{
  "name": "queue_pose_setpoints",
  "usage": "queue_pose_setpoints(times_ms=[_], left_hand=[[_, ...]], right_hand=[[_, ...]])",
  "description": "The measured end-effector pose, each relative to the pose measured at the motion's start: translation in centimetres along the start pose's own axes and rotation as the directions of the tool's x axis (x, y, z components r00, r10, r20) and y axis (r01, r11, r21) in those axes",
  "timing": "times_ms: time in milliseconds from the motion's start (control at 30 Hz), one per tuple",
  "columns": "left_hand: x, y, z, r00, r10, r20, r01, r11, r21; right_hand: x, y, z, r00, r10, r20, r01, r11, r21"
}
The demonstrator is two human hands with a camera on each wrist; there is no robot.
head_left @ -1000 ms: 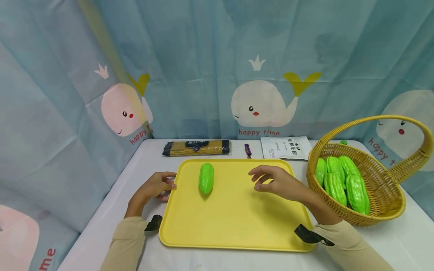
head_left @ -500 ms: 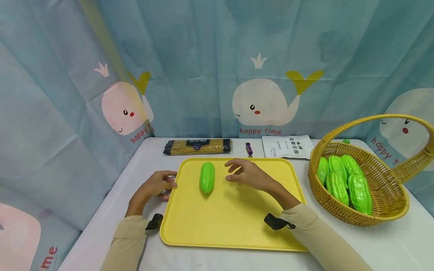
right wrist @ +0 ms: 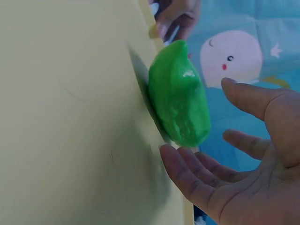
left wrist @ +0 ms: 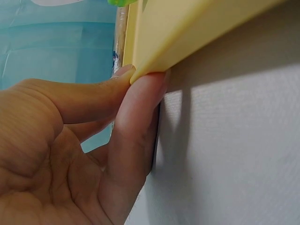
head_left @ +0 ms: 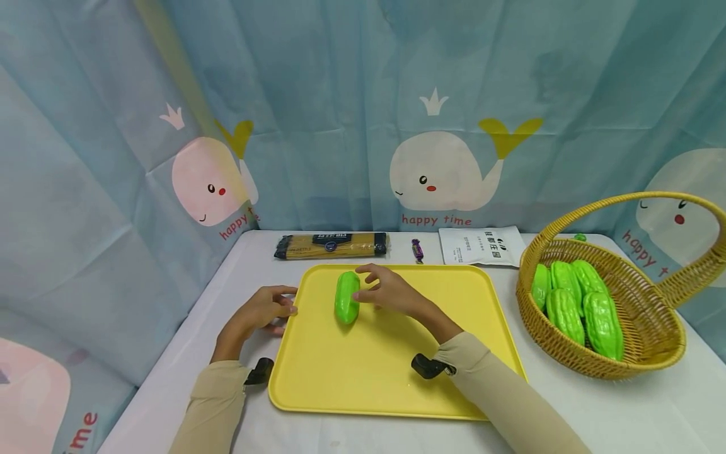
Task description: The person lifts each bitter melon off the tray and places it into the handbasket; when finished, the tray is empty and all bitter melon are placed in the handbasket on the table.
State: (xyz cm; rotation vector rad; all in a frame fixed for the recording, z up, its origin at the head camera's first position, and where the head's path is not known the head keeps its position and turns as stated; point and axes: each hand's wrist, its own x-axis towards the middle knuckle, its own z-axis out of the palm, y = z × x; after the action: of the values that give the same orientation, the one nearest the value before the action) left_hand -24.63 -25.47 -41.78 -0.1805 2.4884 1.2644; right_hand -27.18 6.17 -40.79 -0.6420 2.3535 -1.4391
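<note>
A green toy bitter melon (head_left: 345, 299) lies lengthwise on the left part of the yellow tray (head_left: 351, 372). My right hand (head_left: 394, 293) is over the tray at the melon's right side, its thumb and index finger parted and overlapping the melon's edge in the head view. In the right wrist view the fingers are spread, with a gap between the thumb and the melon (right wrist: 178, 98). My left hand (head_left: 262, 310) pinches the tray's left rim; the left wrist view shows thumb and finger on either side of the yellow rim (left wrist: 157, 58).
At the right stands a wicker basket (head_left: 652, 334) with a tall handle, holding several green toy bitter melons (head_left: 602, 325). Behind the tray lie a spaghetti pack (head_left: 331, 246), a purple wrapped candy (head_left: 417, 251) and a white packet (head_left: 482, 246). A printed curtain (head_left: 317, 126) hangs behind.
My right hand has moved left across the tray, from its right part to the bitter melon. The left hand has stayed at the tray's rim, and the melon has not moved.
</note>
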Motion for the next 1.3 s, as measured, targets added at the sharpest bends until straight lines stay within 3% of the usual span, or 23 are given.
queue_pose_setpoints(times_ms=[233,733,1067,1300], left_hand=[[-0.1,0.2,0.0,1.0,-0.005,0.001,0.005,1.0,-0.013],[-0.2,0.1,0.0,1.0,0.011,0.005,-0.011,1.0,-0.002],[-0.2,0.1,-0.1,1.0,0.027,0.002,-0.028,1.0,0.005],[-0.1,0.0,-0.1,1.0,0.026,0.003,-0.026,1.0,0.004]], right_hand=[[1.0,0.0,0.8,1.0,-0.025,0.004,0.025,0.999,-0.043],[2.0,-0.7,2.1,0.999,0.016,-0.047,-0.021,0.995,-0.098],[2.1,-1.2,2.7,0.994,0.1,-0.05,-0.102,0.994,-0.039],[0.8,-1.6,1.8,0.995,0.095,-0.042,-0.096,0.995,-0.018]])
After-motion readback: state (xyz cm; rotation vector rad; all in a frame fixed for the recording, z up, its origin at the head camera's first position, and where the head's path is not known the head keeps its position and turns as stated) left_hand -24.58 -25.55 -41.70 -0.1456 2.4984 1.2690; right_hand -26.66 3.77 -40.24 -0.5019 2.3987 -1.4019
